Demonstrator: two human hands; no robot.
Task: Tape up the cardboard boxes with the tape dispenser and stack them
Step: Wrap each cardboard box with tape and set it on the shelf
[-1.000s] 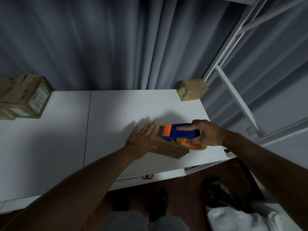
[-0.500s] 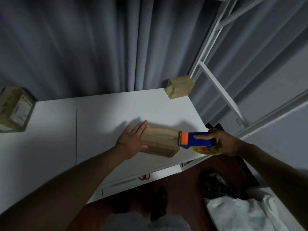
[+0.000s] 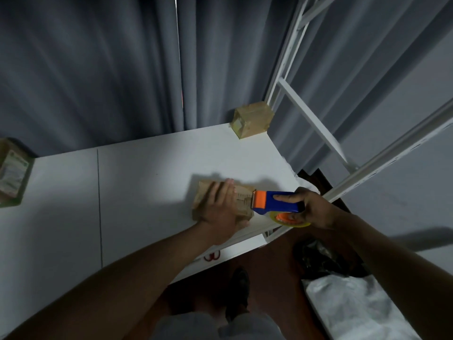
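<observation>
From the head view, the left hand [image 3: 219, 210] lies flat with straight fingers on top of the cardboard box [image 3: 241, 204], hiding most of its lid. The box sits on the white table [image 3: 137, 192] near the edge at about 4 o'clock; faint print runs across its exposed top but is too blurred to read. The right hand [image 3: 309, 209] curls around the blue and orange tape dispenser [image 3: 274, 202], index finger along its top, with the toothed end touching the box's right edge. The tape roll [image 3: 293, 220] is partly hidden under that hand.

A second taped box [image 3: 252, 120] stands at the table's 1 o'clock corner. A third box [image 3: 12, 174] at 9 o'clock is cut off by the frame (its green-bordered label is illegible). Something red [image 3: 212, 255] shows below the table edge, unclear.
</observation>
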